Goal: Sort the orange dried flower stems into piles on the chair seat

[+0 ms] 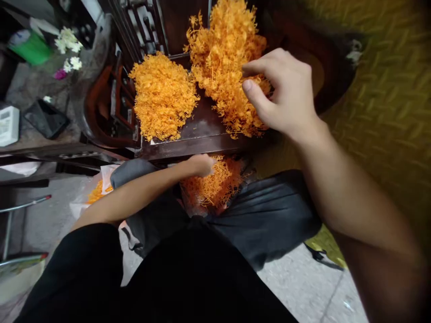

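Two fluffy heaps of orange, frilly flower-like sprigs rest on a dark wooden seat: a left heap [163, 96] and a taller right heap [225, 54]. My right hand [284, 87] is at the right side of the taller heap. Its thumb and index finger are apart, and the other fingers are partly hidden. Lower down, between my knees, my left hand [202, 165] is closed on a bunch of orange sprigs [217, 181]. Motion blurs that hand, and its fingertips do not show. More orange sprigs lie below and around the bunch, in what looks like a bag.
The carved wooden chair [205, 146] has a curved armrest [90, 107] at left. On a side table stand white flowers [69, 40], a green roll [32, 47] and a black stand [46, 117]. A plastic bag [81, 199] with orange pieces sits by my left knee. Yellow patterned matting [380, 98] covers the right.
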Demonstrator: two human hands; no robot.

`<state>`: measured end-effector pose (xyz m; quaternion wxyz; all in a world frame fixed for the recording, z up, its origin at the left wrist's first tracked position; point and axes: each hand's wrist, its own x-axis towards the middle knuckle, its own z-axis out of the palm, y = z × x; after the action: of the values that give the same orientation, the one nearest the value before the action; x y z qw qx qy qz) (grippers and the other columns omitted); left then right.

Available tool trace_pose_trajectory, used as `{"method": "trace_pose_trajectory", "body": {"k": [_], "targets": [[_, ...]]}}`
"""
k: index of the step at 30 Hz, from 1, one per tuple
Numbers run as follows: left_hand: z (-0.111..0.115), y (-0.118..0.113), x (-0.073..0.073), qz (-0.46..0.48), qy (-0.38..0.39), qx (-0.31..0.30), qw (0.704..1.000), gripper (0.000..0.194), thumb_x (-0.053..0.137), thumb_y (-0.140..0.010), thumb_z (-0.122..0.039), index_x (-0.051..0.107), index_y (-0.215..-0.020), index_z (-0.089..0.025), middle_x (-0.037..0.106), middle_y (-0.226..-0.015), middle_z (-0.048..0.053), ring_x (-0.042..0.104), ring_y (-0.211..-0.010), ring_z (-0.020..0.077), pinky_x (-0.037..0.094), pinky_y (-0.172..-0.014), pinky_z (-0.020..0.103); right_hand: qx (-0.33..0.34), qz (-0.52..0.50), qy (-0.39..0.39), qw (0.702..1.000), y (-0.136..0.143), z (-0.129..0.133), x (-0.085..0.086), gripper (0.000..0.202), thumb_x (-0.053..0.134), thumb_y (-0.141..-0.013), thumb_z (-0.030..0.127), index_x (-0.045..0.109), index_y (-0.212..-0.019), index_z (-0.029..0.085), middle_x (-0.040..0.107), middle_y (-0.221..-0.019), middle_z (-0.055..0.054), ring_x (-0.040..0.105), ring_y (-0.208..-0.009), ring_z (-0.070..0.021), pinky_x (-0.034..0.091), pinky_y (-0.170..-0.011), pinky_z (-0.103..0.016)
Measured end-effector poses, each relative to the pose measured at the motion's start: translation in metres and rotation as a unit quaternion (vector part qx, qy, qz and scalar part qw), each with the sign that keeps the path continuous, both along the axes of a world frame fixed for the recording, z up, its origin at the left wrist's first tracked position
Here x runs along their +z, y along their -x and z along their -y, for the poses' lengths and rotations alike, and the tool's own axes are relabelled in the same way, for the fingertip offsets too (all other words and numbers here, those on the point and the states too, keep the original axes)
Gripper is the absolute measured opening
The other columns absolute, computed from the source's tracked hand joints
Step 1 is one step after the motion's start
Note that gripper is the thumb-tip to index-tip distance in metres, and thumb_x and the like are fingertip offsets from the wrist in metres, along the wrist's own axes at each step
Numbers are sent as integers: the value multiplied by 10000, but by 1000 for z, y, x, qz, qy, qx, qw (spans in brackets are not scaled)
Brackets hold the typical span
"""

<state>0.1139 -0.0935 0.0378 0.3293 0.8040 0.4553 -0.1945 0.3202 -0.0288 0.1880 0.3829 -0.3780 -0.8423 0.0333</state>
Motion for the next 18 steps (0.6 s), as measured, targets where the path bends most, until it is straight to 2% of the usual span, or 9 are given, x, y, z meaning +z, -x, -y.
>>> {"method": "trace_pose_trajectory", "body": {"k": [2, 3, 4, 6, 9, 11, 13, 15, 18], "targets": [[16, -19, -36, -37, 38, -1, 999, 1004, 809, -752, -521, 382, -1619, -247, 438, -1632, 172, 488, -1427, 447, 446, -1144, 552, -6, 11, 14, 1000, -9, -1, -7, 375, 468, -1012, 489, 675, -1236, 270, 713, -1178, -130, 618, -1112, -309, 462, -1017, -494], [24, -30, -55, -67, 47, 15, 997, 1175, 867, -663, -550, 299, -1649, -256, 276, -1709, 176, 354, -1484, 544, 406, -1134, 675, -10, 16, 23, 1000, -11, -2, -9, 381, 469, -1006, 494, 673, -1237, 269, 706, -1183, -133, 613, -1117, -316, 461, -1018, -498], [31, -40, -75, -101, 55, 45, 992, 1272, 901, -605, -556, 238, -1662, -304, 121, -1754, 123, 177, -1533, 591, 316, -1137, 776, -12, 23, 35, 999, -13, -2, -12, 384, 469, -1001, 498, 671, -1240, 276, 702, -1194, -130, 610, -1126, -323, 461, -1020, -502], [42, -58, -110, -108, 51, 56, 991, 1245, 875, -640, -584, 210, -1664, -342, 32, -1764, 70, 13, -1552, 596, 216, -1135, 842, -9, 37, 56, 998, -14, -2, -16, 378, 468, -993, 499, 669, -1246, 303, 706, -1201, -114, 611, -1130, -335, 466, -1014, -510], [48, -69, -147, -101, 25, 71, 992, 1145, 809, -738, -564, 178, -1670, -350, 49, -1767, 41, -81, -1576, 532, 99, -1205, 798, 8, 62, 76, 995, -17, -1, -22, 383, 465, -987, 485, 664, -1275, 329, 726, -1184, -89, 615, -1130, -338, 475, -997, -504], [49, -69, -161, -98, 8, 79, 992, 1118, 779, -771, -548, 152, -1675, -346, 47, -1769, 31, -101, -1589, 487, 73, -1237, 752, 12, 74, 83, 994, -20, 0, -23, 398, 462, -984, 474, 668, -1285, 314, 737, -1169, -91, 615, -1137, -338, 479, -984, -494], [46, -65, -166, -98, 5, 83, 992, 1135, 779, -761, -552, 141, -1676, -342, 55, -1770, 36, -72, -1598, 470, 98, -1243, 737, 8, 78, 90, 993, -25, 2, -23, 404, 451, -986, 459, 680, -1277, 297, 741, -1176, -95, 617, -1138, -333, 478, -973, -483], [41, -62, -164, -97, 9, 80, 992, 1196, 828, -697, -562, 172, -1672, -336, 99, -1766, 62, -2, -1596, 491, 143, -1229, 748, 1, 80, 94, 992, -31, 4, -21, 403, 439, -988, 441, 693, -1260, 285, 747, -1173, -95, 625, -1119, -322, 479, -960, -468], [35, -54, -148, -79, -5, 71, 994, 1199, 824, -681, -633, 204, -1666, -345, 127, -1762, 77, 76, -1590, 501, 182, -1226, 735, 1, 89, 94, 992, -39, 5, -17, 394, 438, -985, 418, 716, -1225, 277, 764, -1113, -83, 643, -1071, -309, 481, -942, -450]]}}
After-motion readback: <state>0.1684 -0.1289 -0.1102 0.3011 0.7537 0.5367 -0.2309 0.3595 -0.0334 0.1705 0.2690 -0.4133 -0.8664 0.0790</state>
